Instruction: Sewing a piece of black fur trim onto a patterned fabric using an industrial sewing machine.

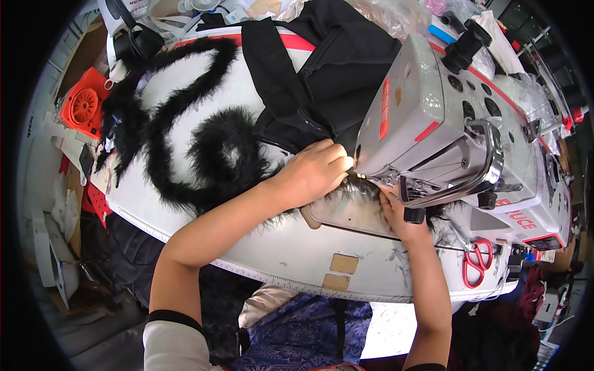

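Observation:
My left hand is closed, its fingers curled on black fur trim beside the sewing machine's needle area. A black garment lies just beyond these fingers and runs back over the table. Fluffy trim loops across the table to the left. My right hand lies low on the bed under the machine head, fingers stretched toward the needle. The machine's lever partly hides it. Dark fur shows on both sides of this hand. What lies right under the needle is hard to make out.
Red-handled scissors lie on the table right of my right forearm. An orange round-vented device stands at the far left. Two tan patches sit near the ruler-marked front edge. Clear plastic bags are heaped at the back.

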Available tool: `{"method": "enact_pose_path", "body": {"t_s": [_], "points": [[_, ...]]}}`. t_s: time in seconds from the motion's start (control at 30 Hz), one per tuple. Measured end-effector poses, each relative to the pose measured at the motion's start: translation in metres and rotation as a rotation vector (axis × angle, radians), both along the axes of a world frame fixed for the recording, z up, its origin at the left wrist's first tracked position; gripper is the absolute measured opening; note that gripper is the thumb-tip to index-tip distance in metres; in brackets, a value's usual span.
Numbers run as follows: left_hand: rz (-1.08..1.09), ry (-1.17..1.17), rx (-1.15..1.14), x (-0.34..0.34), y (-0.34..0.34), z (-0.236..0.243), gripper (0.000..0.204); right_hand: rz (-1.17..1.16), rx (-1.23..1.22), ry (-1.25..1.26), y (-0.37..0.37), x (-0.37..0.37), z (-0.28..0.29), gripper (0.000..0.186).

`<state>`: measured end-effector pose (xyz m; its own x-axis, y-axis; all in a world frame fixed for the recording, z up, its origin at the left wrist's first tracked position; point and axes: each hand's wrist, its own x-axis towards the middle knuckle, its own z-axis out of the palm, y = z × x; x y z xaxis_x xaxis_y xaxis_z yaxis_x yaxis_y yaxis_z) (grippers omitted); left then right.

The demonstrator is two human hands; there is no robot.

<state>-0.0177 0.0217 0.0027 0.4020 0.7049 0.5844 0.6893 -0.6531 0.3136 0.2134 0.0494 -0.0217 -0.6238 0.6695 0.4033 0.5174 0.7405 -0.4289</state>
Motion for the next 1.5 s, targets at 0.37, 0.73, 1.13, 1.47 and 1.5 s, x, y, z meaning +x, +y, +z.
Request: {"method": "enact_pose_path", "body": {"t_s": [0.37, 0.73, 1.13, 1.47, 1.5], "points": [[-0.054, 0.079, -0.045, -0.003, -0.016, 0.01, 0.019, -0.134, -0.104, -0.373, -0.008, 0.011, 0.024, 0.026], [-0.009, 0.05, -0.063, -0.005, -0.013, 0.01, 0.016, -0.028, 0.154, -0.575, -0.004, 0.013, 0.012, 0.026], [0.035, 0.086, 0.004, 0.001, -0.009, 0.012, 0.014, 0.001, -0.062, -0.023, -0.001, 0.007, 0.024, 0.01], [0.17, -0.193, -0.349, -0.039, -0.014, 0.041, 0.012, -0.052, -0.083, -0.059, -0.002, 0.01, 0.017, 0.019], [0.245, -0.085, -0.382, -0.044, -0.013, 0.043, 0.012, -0.045, -0.085, -0.053, -0.002, 0.011, 0.015, 0.019]]}}
